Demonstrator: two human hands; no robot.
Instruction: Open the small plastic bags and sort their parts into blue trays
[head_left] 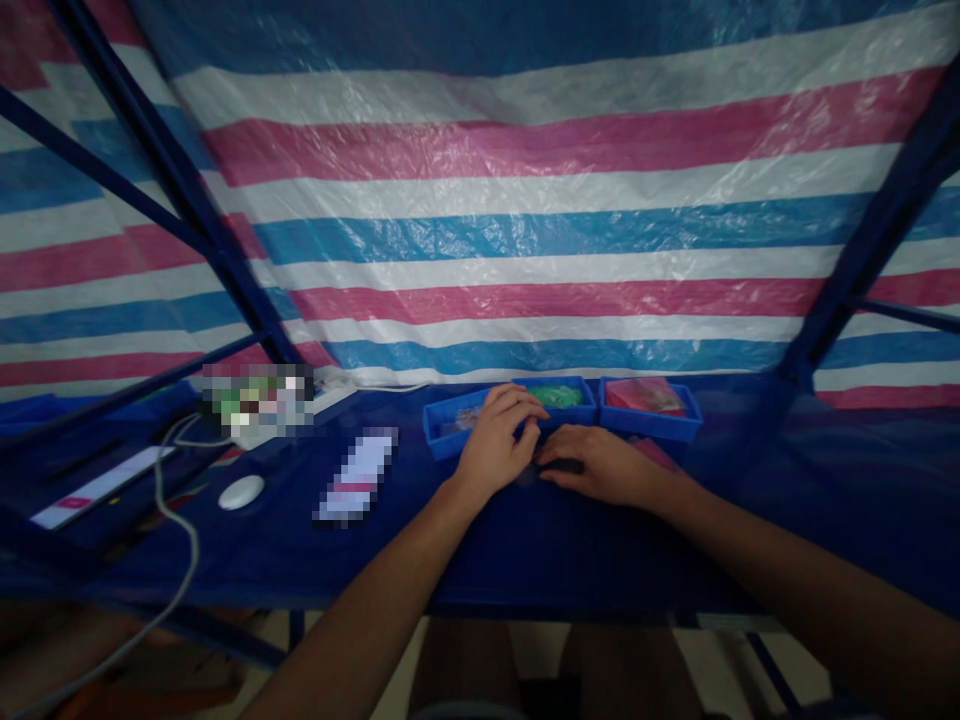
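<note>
My left hand [499,440] is over the front of the blue bins, its fingers bent and its thumb close to the fingertips. Anything between them is too small to make out. Close by on the right, my right hand [600,466] rests low at the tabletop, fingers curled and thumb drawn in. A faint clear piece [529,477] shows by its fingertips, but its kind is unclear. Behind my left hand are a blue bin with clear pieces [442,440] and a blue bin of green pieces [577,411]. Another blue bin [690,425] holds red packets [637,395].
A red packet [654,453] lies behind my right wrist. Leftward on the blue table [480,570] are a blurred phone-like object [356,478], a white oval object [241,492], a white cable [193,550] and a power strip [334,398]. Blue frame posts [840,270] stand at both sides.
</note>
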